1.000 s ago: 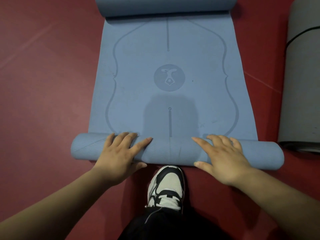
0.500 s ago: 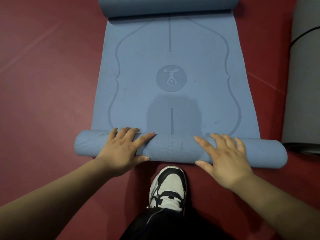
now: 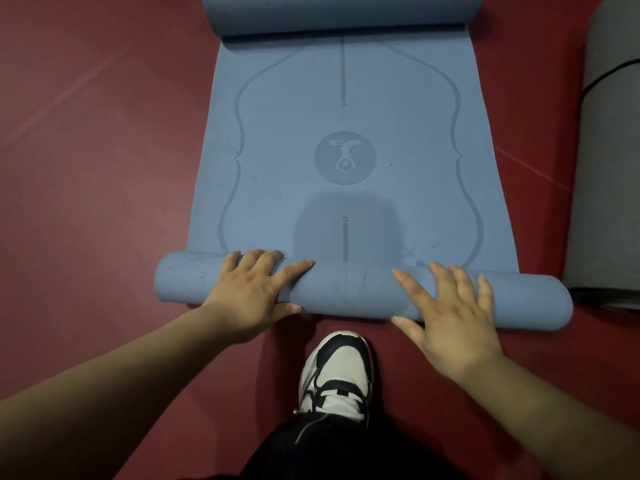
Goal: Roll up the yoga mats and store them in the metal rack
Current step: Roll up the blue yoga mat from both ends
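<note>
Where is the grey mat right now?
At the head view's right edge, the grey mat lies on the red floor beside the blue mat.

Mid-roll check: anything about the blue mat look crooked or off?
Slightly. The rolled part lies askew: its right end lags behind its left, so it is off square to the printed centre line. The far end is curled over too.
</note>
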A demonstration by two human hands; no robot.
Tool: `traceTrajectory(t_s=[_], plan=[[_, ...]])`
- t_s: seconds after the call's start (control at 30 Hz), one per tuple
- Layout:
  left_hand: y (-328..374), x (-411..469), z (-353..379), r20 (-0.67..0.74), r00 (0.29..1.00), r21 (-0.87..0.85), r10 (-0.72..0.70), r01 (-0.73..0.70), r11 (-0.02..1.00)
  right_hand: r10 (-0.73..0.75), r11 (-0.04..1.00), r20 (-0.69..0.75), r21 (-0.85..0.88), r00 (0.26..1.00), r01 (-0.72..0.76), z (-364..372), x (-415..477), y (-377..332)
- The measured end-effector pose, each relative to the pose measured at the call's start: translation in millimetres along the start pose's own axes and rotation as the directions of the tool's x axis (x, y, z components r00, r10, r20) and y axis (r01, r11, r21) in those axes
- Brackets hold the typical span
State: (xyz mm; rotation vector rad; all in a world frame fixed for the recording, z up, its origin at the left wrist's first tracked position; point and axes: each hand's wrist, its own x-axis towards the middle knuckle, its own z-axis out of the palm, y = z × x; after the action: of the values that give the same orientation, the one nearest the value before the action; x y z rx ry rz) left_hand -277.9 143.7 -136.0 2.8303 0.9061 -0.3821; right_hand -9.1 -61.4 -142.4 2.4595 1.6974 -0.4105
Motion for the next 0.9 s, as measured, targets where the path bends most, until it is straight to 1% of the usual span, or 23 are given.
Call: traceTrajectory(t_s=[0.07,0.2,0.33,0.43,0.5,0.63,0.8,0.9], plan=[[-1,2,-3,0.001,1.000,-0.003,0.004,-0.004,1.000,-0.001,1.000,0.027,0.013,1.000,0.000,-4,6,2],[4,-3,0,-0.058,0.998,0.021,-0.005,0.006,1.000,-0.004,1.000,0.069,0.025,0.998,0.002,-13,13,6],[6,-2,4,-0.062,0.998,0.028,-0.017,0.019,0.999,-0.017,0.998,0.107,0.054,0.994,0.011,-22,22,10],[1,4,0,-0.052,0.999,0.025,-0.005,0.006,1.000,-0.029,0.998,0.075,0.056,0.997,0.025,-20,22,11],[-1,7,-1,-0.045,0.999,0.021,0.002,-0.001,1.000,-0.020,0.999,0.025,0.033,0.999,0.019,-12,15,10],[-6,13,-4,-0.038,0.999,-0.002,0.005,-0.006,1.000,-0.024,0.999,-0.060,0.041,0.998,0.027,-3,13,11],[-7,14,-6,-0.054,0.998,0.016,0.019,-0.018,1.000,-0.036,0.997,-0.013,0.060,0.999,0.037,-11,24,15],[-1,6,0,-0.090,0.996,0.040,-0.018,0.022,0.999,-0.030,0.997,0.008,0.071,1.000,0.030,-16,32,18]])
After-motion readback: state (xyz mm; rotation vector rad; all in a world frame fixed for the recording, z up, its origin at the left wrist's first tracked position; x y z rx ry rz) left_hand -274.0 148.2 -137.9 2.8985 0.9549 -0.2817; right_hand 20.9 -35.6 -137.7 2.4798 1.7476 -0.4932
